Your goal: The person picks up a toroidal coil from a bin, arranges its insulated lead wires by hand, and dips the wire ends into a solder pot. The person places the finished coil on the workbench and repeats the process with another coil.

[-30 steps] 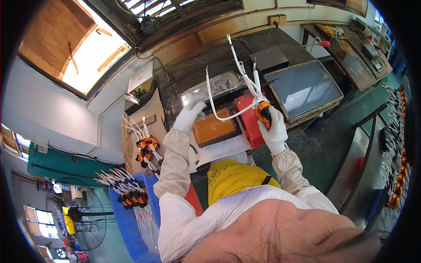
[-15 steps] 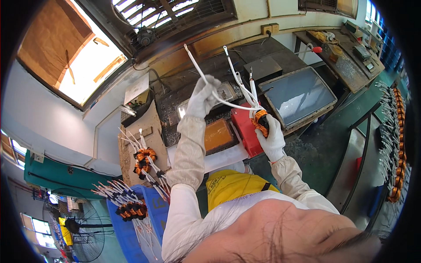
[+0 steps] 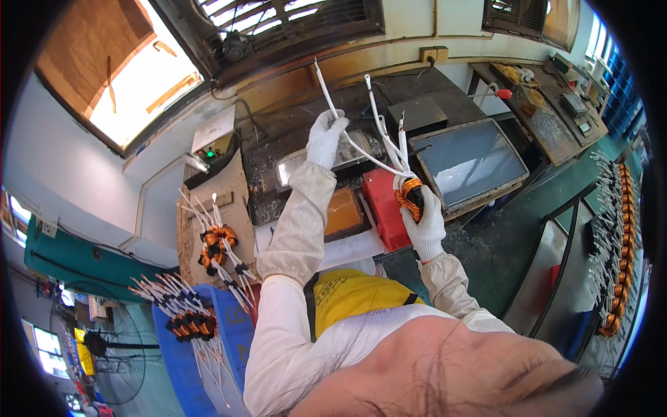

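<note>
The toroidal coil [image 3: 408,196], wound in orange copper, sat above the table's near edge, its black-wrapped side toward the right hand [image 3: 426,226], which was closed around it from 5 o'clock. The left hand [image 3: 324,142], well apart at the coil's 10 o'clock, pinched one white lead [image 3: 324,85] partway along. That lead ran from the coil toward 10 o'clock, then its free end pointed to 11; the other leads [image 3: 373,104] rose between 11 and 12. The right hand was nearer the grey-surfaced pan [image 3: 470,165], at the coil's 2 o'clock. Dark print marked the yellow cloth [image 3: 354,299] and blue crate [image 3: 240,333]; no brand was legible.
</note>
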Demonstrator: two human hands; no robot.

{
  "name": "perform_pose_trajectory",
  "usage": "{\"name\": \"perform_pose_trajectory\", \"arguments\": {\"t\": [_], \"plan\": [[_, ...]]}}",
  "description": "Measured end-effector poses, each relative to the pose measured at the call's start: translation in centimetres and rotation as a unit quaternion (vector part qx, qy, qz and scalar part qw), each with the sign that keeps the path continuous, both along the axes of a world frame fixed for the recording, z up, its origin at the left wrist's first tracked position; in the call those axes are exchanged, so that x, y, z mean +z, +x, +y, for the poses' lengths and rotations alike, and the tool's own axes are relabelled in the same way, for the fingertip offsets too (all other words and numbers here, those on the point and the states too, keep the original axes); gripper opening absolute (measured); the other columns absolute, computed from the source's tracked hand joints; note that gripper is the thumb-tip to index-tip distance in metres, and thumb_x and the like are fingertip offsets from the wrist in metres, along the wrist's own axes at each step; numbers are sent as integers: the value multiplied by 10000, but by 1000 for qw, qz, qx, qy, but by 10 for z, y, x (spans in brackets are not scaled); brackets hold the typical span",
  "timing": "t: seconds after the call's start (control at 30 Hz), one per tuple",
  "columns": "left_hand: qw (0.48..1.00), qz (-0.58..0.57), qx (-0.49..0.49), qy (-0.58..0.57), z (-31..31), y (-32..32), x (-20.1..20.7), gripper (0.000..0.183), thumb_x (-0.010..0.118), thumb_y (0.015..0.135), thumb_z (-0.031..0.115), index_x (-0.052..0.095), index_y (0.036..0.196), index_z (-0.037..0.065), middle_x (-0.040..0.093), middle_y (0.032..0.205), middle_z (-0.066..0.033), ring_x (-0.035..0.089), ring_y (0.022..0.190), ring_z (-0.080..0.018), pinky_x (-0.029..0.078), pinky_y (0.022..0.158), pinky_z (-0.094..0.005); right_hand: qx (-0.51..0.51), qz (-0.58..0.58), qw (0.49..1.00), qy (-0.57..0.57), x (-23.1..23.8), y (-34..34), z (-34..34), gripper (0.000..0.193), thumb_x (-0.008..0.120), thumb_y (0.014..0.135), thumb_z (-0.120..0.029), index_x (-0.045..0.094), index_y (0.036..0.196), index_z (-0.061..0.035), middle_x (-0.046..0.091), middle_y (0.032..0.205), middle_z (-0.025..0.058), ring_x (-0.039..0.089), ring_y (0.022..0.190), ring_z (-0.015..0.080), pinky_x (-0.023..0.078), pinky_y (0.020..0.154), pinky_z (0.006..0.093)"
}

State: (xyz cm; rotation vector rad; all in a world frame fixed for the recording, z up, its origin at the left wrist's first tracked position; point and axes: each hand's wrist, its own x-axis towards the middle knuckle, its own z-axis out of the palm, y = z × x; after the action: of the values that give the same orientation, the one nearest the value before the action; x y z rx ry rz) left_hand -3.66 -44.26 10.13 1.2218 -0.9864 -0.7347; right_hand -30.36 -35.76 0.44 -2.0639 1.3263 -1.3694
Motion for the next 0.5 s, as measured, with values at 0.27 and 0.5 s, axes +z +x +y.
{"name": "perform_pose_trajectory", "arguments": {"t": [0.27,0.5], "plan": [[975,214,-48,14,128,4,-69,409,644,946,253,548,1279,37,639,1075,-81,627,867,-139,551,765,-304,15,0,998,-69,-8,-1,-5,697,774,760,-86,441,1373,-66,548,1196,228,606,1039,406,527,844,431],[986,37,-73,148,222,-66,-146,316,572,969,190,584,1232,15,645,1106,-62,604,899,-119,499,825,-261,-7,-4,998,-63,-13,0,-4,697,774,764,-103,440,1375,-60,556,1202,223,598,1060,404,512,879,426]]}}
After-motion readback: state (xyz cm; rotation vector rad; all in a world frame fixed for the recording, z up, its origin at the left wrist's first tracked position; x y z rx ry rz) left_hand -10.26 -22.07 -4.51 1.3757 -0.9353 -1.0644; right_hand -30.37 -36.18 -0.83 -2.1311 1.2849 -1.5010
